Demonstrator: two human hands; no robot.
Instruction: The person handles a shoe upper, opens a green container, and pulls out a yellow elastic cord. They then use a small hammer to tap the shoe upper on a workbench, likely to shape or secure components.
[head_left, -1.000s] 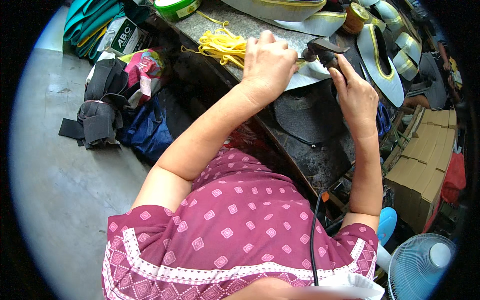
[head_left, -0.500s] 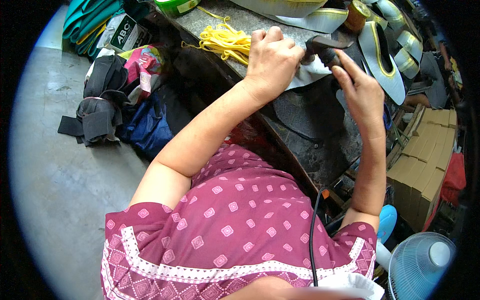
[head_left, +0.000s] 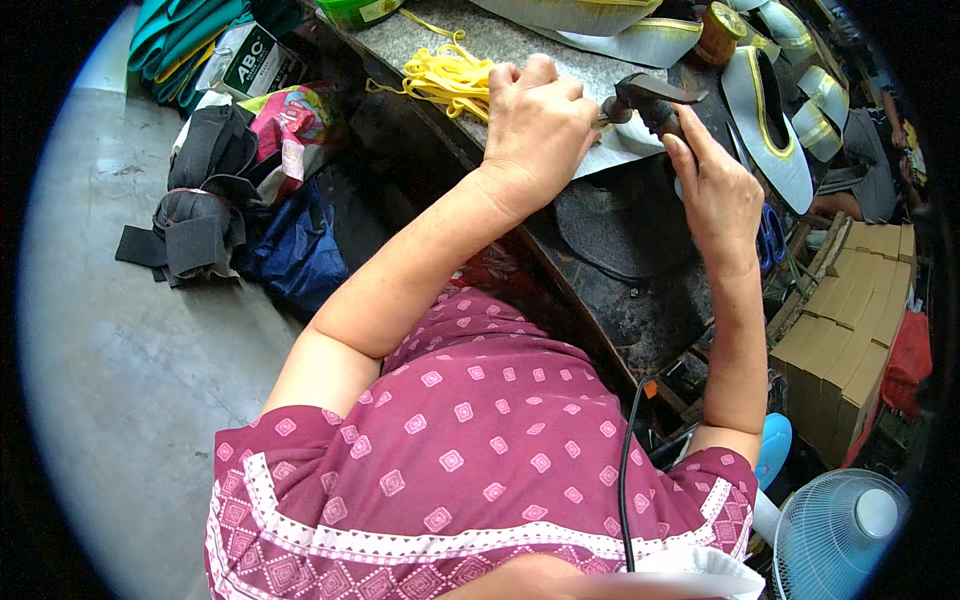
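My right hand [head_left: 722, 195] grips the handle of a hammer [head_left: 655, 92], its dark head close beside my left fist. My left hand [head_left: 540, 125] is closed with its knuckles up, and what its fingers hold is hidden from this view. Beneath both hands lies a whitish sheet-like piece [head_left: 610, 155], partly covered by them. A bundle of thin yellow cord [head_left: 450, 80] rests just left of my left hand. Nearer to me on the dark bench [head_left: 650, 320] is a flat, rounded black piece [head_left: 620, 235].
Grey shoe uppers with yellow edges [head_left: 765, 130] lie at the right and far side, near a brown spool [head_left: 718, 35]. Blue-handled scissors [head_left: 771, 238] sit at the right edge. Cardboard pieces [head_left: 845, 320] and a fan [head_left: 840, 530] stand right; cloth and bags [head_left: 290, 250] lie left.
My left hand has shifted slightly left and toward me. The hammer head stands a little farther from it, and more of the whitish piece and the black piece shows.
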